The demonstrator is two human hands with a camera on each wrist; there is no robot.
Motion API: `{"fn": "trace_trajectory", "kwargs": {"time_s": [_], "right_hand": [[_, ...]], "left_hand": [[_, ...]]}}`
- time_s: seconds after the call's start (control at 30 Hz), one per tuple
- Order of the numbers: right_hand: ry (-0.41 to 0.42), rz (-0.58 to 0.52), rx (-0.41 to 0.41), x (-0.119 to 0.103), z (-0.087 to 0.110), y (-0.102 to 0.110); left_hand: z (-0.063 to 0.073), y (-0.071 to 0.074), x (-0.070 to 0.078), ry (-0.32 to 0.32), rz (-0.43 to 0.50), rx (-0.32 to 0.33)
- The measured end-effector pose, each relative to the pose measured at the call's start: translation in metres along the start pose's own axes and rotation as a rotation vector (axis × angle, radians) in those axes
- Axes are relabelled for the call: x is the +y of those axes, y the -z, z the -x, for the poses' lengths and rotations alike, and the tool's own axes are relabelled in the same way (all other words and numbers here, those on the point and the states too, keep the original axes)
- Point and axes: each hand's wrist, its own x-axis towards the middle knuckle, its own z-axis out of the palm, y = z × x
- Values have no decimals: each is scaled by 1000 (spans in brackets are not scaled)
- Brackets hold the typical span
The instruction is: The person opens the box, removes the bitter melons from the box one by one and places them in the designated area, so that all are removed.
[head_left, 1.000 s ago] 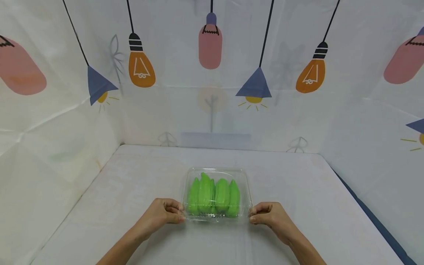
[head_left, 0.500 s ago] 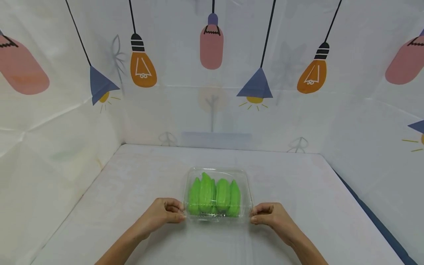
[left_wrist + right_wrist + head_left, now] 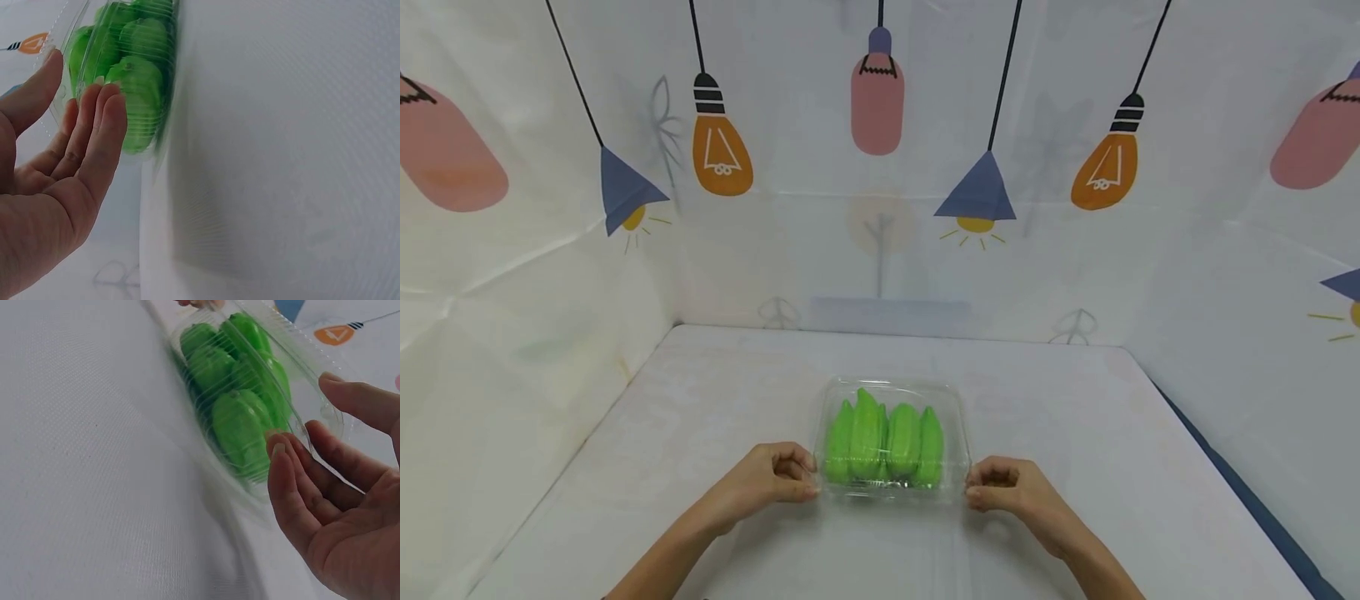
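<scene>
A clear plastic clamshell box sits on the white table, its lid down over several bright green, elongated, ridged pieces that look like bananas or peppers. At its near left corner is my left hand; thumb and fingers stand apart there, and in the left wrist view the fingertips touch or nearly touch the box's side. My right hand is at the near right corner. In the right wrist view its thumb is clear of the fingers, whose tips lie against or just beside the rim.
White sheeting printed with hanging lamps walls the table at the back and both sides. A dark blue strip runs along the right edge of the table.
The gap between thumb and fingers has widened on both hands at the box corners, most plainly on the left. The box has stayed in place.
</scene>
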Motion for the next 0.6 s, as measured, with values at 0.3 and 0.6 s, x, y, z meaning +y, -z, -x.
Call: {"fn": "trace_trajectory", "kwargs": {"time_s": [0.3, 0.6], "right_hand": [[33, 146, 98, -5, -1, -2], [-15, 179, 173, -15, -1, -6]], "left_hand": [[-5, -2, 0, -7, 21, -11], [-13, -5, -1, 30, 52, 80]]}}
